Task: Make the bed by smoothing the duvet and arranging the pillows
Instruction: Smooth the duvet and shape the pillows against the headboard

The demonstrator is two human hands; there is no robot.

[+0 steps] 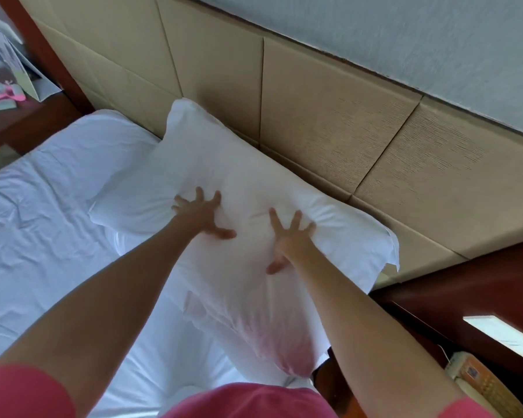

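Head cam's got both hands, left hand [200, 214] and right hand [287, 240], fingers spread flat, pressing on the white pillow [254, 188] by the padded headboard [314, 116].

My left hand [200, 215] and right hand [287, 236] press the pillow [242, 182] — fingers spread, headboard [314, 116] just beyond my fingertips.
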